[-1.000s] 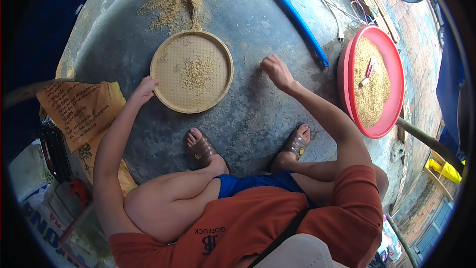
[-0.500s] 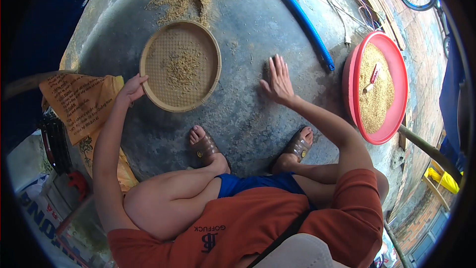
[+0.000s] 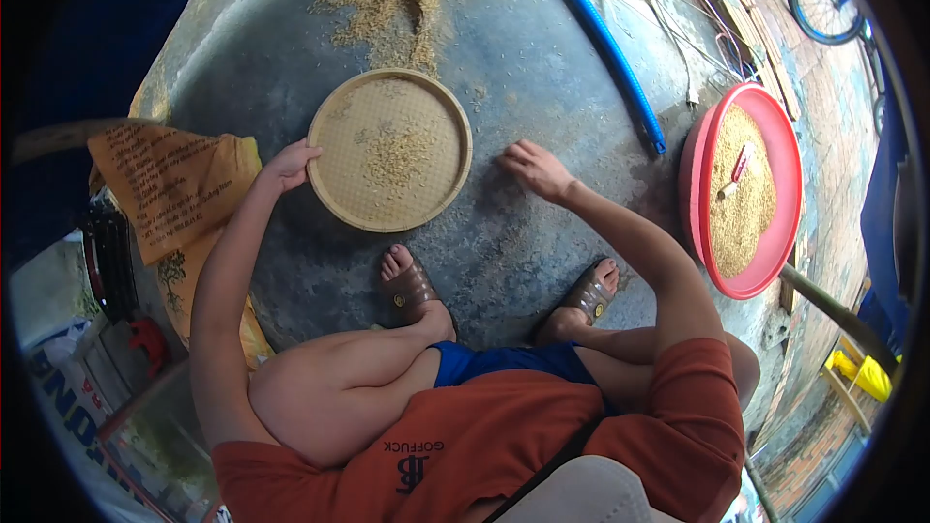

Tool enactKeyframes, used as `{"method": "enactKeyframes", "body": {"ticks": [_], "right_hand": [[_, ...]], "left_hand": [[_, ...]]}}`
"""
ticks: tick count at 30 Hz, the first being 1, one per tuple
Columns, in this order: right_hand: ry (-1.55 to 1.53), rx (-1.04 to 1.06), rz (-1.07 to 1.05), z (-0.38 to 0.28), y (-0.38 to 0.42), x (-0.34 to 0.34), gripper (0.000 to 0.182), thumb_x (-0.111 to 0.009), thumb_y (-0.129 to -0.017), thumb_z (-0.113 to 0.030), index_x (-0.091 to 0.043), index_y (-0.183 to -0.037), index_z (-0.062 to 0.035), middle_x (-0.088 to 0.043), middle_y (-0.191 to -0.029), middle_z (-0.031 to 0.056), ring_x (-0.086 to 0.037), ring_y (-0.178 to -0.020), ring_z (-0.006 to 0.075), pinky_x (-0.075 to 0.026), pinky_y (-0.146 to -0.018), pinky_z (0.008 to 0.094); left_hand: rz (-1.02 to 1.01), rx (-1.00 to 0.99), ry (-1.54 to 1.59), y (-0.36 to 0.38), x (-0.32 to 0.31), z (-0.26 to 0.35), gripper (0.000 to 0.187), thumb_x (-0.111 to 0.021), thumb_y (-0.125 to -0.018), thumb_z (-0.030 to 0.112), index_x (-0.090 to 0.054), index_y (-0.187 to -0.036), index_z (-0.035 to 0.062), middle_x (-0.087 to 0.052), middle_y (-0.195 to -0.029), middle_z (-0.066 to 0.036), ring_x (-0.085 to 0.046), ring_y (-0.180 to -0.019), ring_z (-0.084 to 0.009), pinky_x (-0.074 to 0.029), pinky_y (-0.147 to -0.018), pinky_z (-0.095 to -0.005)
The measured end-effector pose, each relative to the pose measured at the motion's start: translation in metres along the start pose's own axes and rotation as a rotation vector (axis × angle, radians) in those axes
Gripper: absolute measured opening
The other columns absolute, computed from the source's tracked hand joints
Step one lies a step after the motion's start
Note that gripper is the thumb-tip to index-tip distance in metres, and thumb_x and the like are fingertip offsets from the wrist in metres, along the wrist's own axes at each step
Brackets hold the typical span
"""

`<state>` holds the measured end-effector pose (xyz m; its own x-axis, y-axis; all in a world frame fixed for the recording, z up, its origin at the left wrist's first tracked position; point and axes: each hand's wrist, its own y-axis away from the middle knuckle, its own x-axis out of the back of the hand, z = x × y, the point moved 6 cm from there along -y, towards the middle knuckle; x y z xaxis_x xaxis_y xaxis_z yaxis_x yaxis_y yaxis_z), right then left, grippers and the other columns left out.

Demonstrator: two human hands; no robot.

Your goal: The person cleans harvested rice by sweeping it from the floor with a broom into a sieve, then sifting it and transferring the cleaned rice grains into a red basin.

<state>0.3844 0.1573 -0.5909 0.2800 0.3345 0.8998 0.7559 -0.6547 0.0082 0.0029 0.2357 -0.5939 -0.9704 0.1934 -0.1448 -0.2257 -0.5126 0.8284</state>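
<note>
My left hand grips the left rim of a round woven winnowing basket, fingers on top of the edge. Husked-looking grains lie scattered over the middle of its weave. To the right of the basket, apart from its rim, is my right hand, palm down with fingers loosely bent and nothing visible in them. The underside of that hand is hidden.
A grain pile lies on the concrete floor beyond the basket. At right stands a pink basin of grain with a small red-and-white object on it. A blue hose runs across the floor; an orange printed sack lies left.
The basket and my left hand appear further right and lower in view, partly as the view shifts. My right hand has come down nearer the basket, its spread fingers now bent.
</note>
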Motion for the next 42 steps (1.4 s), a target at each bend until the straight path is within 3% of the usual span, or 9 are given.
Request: {"method": "enactKeyframes", "body": {"ticks": [3, 6, 11, 13, 15, 22, 27, 36, 42], "right_hand": [[-0.098, -0.226, -0.009, 0.016, -0.004, 0.022, 0.019, -0.049, -0.075, -0.003, -0.054, -0.093, -0.0022, -0.049, -0.104, 0.0114, -0.046, -0.100, 0.0232, -0.043, -0.082, 0.0321], [-0.644, -0.556, 0.570, 0.009, -0.026, 0.078, 0.015, -0.053, -0.077, -0.004, -0.053, -0.092, -0.0011, -0.055, -0.085, 0.0129, -0.055, -0.082, 0.0254, -0.045, -0.076, 0.0339], [-0.198, -0.635, 0.426, 0.017, -0.045, 0.135, 0.066, -0.061, -0.075, -0.026, -0.028, -0.126, -0.0024, -0.037, -0.121, 0.0224, -0.038, -0.112, 0.0344, -0.032, -0.095, 0.0373], [-0.593, -0.901, 0.140, 0.045, -0.028, 0.138, 0.066, -0.055, -0.080, -0.038, -0.027, -0.124, 0.0022, -0.045, -0.114, 0.0244, -0.047, -0.106, 0.0314, -0.038, -0.090, 0.0413], [-1.219, -0.797, -0.079, 0.017, -0.027, 0.160, 0.057, -0.051, -0.083, -0.036, -0.031, -0.119, 0.0038, -0.054, -0.100, 0.0202, -0.058, -0.087, 0.0257, -0.049, -0.073, 0.0383], [-1.045, -0.817, 0.452, 0.075, -0.040, 0.200, 0.029, -0.045, -0.085, -0.020, -0.039, -0.104, 0.0012, -0.053, -0.075, 0.0106, -0.057, -0.056, 0.0155, -0.046, -0.046, 0.0257], [-0.481, -0.893, 0.488, 0.066, -0.025, 0.170, 0.027, -0.043, -0.085, -0.021, -0.041, -0.101, 0.0020, -0.056, -0.073, 0.0248, -0.056, -0.065, 0.0364, -0.043, -0.062, 0.0427], [-0.411, -0.480, 1.074, 0.020, -0.055, 0.210, 0.036, -0.034, -0.087, -0.010, -0.030, -0.122, -0.0041, -0.056, -0.090, 0.0250, -0.055, -0.087, 0.0402, -0.043, -0.069, 0.0425], [-0.353, -0.825, 0.682, 0.060, -0.049, 0.133, 0.025, -0.038, -0.087, -0.016, -0.043, -0.105, 0.0002, -0.057, -0.073, 0.0226, -0.058, -0.070, 0.0382, -0.044, -0.061, 0.0418]], "left_hand": [[-0.019, -0.007, 0.011, -0.005, -0.012, 0.001, 0.036, -0.039, -0.085, 0.003, -0.035, -0.120, 0.0007, -0.045, -0.118, -0.014, -0.047, -0.108, -0.0230, -0.039, -0.092, -0.0356], [-0.070, -0.025, 0.004, -0.010, -0.037, 0.006, 0.036, -0.039, -0.085, 0.004, -0.035, -0.120, 0.0008, -0.045, -0.118, -0.015, -0.047, -0.107, -0.0228, -0.039, -0.091, -0.0353], [-0.107, -0.137, 0.055, -0.012, -0.076, 0.045, 0.039, -0.044, -0.085, 0.007, -0.032, -0.122, 0.0008, -0.046, -0.117, -0.013, -0.049, -0.104, -0.0215, -0.041, -0.089, -0.0352], [-0.133, -0.182, 0.135, 0.001, -0.087, 0.071, 0.038, -0.044, -0.086, 0.009, -0.032, -0.121, 0.0001, -0.047, -0.114, -0.013, -0.050, -0.103, -0.0214, -0.042, -0.088, -0.0358], [-0.142, -0.258, 0.157, 0.003, -0.081, 0.094, 0.034, -0.044, -0.086, 0.011, -0.036, -0.117, -0.0012, -0.049, -0.110, -0.013, -0.052, -0.099, -0.0217, -0.044, -0.086, -0.0360], [0.200, -0.482, -0.003, 0.009, -0.130, 0.150, 0.028, -0.045, -0.087, 0.020, -0.044, -0.107, 0.0012, -0.055, -0.098, -0.010, -0.056, -0.088, -0.0177, -0.050, -0.068, -0.0311], [0.280, -0.766, 0.004, -0.012, -0.124, 0.131, 0.035, -0.040, -0.089, 0.030, -0.051, -0.101, -0.0014, -0.056, -0.084, -0.008, -0.053, -0.079, -0.0134, -0.043, -0.069, -0.0281], [0.617, -1.355, -0.168, 0.103, -0.137, 0.201, 0.046, -0.032, -0.091, 0.036, -0.051, -0.090, -0.0062, -0.055, -0.078, -0.014, -0.052, -0.075, -0.0173, -0.041, -0.068, -0.0317], [0.644, -0.684, -0.447, -0.016, -0.090, 0.128, 0.050, -0.030, -0.090, 0.039, -0.051, -0.083, -0.0053, -0.054, -0.068, -0.013, -0.051, -0.065, -0.0186, -0.040, -0.061, -0.0345]]}}
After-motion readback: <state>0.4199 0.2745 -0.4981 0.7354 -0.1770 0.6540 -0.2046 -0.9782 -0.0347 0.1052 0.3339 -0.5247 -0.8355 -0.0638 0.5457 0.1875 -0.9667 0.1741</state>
